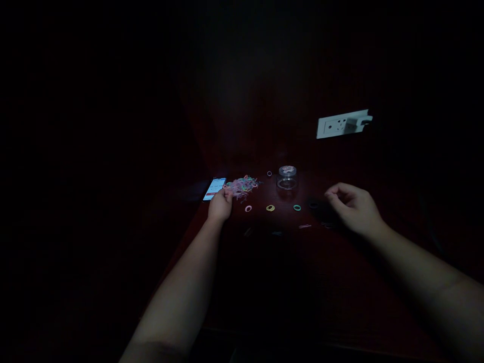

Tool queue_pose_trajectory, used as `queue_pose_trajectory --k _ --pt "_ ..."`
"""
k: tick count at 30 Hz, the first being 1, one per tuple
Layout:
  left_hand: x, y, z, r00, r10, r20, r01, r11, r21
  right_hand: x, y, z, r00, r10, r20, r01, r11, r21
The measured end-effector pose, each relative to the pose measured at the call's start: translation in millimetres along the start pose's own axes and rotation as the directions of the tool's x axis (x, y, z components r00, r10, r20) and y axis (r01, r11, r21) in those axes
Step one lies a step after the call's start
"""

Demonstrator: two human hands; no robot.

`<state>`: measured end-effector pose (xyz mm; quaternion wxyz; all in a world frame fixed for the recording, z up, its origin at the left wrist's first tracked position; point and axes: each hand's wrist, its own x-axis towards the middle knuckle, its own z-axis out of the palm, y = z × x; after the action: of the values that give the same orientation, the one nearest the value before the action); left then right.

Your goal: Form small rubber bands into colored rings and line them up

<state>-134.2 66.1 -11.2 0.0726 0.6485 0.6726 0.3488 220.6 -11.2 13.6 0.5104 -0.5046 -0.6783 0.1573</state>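
Note:
A tangled heap of small coloured elastic hair ties [245,185] lies on the dark red table. My left hand [221,204] is at the heap's left edge, its fingers curled together; what they grip is hidden. To the right, my right hand [355,207] hovers with thumb and forefinger pinched, and nothing can be made out between them. Between the hands runs a row with a pink hair tie [248,208], a yellow hair tie [270,207], a green hair tie [297,207] and a dark hair tie [313,205]. Nearer lie several thin bundles, including a pinkish one [304,226].
A clear lidded jar [287,179] stands behind the row, with a small pale ring [269,173] to its left. A lit phone [212,191] lies beside my left hand. A wall socket [330,127] holds a white plug [359,121]. Surroundings are very dark.

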Motion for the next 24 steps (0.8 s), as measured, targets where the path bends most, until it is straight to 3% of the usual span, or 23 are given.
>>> queue_pose_trajectory --k 6,9,12,14,16,24 --pt "-14 29 -2.2 0.975 0.221 -0.027 -0.223 0.967 -0.126 -1 3 5 0.997 -0.008 0.08 0.006 1.0 0.025" --pt "-37 60 -2.4 0.896 0.427 -0.119 -0.443 0.875 -0.197 -6 -3 12 0.983 -0.043 0.177 0.031 0.997 0.071" --pt "-63 89 -0.3 0.793 0.605 -0.068 -0.593 0.743 -0.308 -13 -14 21 0.956 -0.107 0.273 0.073 0.988 0.133" --pt "-76 101 1.8 0.738 0.675 -0.017 -0.633 0.683 -0.363 -18 -22 26 0.934 -0.161 0.318 0.117 0.981 0.152" --pt "-82 107 3.5 0.714 0.7 -0.001 -0.647 0.66 -0.382 -20 -27 29 0.916 -0.198 0.349 0.152 0.976 0.155" --pt "-85 113 1.0 0.696 0.716 0.048 -0.648 0.655 -0.388 -21 -29 32 0.925 -0.187 0.33 0.142 0.978 0.155"
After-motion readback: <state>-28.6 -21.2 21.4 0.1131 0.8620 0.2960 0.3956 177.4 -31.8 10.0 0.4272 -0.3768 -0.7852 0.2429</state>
